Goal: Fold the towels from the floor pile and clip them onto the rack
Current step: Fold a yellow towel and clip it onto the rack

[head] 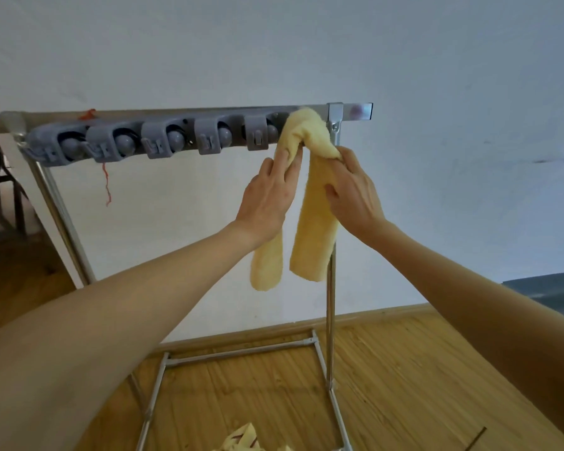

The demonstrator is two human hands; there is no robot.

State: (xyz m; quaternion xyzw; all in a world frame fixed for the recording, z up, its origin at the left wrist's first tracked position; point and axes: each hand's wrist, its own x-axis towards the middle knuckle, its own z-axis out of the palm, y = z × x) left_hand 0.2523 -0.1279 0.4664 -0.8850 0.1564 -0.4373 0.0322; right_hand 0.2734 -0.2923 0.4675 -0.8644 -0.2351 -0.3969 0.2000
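Two hands work a fluffy yellow towel (313,203) looped over the metal rack (189,112), beside grey plastic clips (258,133). Left hand (267,196) presses with straight fingers; right hand (354,193) apparently pinches the fold, fingers curled.

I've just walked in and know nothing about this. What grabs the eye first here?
A fluffy yellow towel stands out, draped over the right end of a metal rack, its two ends hanging down. Both hands are on it just below the bar: the left hand presses its left strand, the right hand grips the right one. Along the bar to the left runs a row of grey clips, all without towels.
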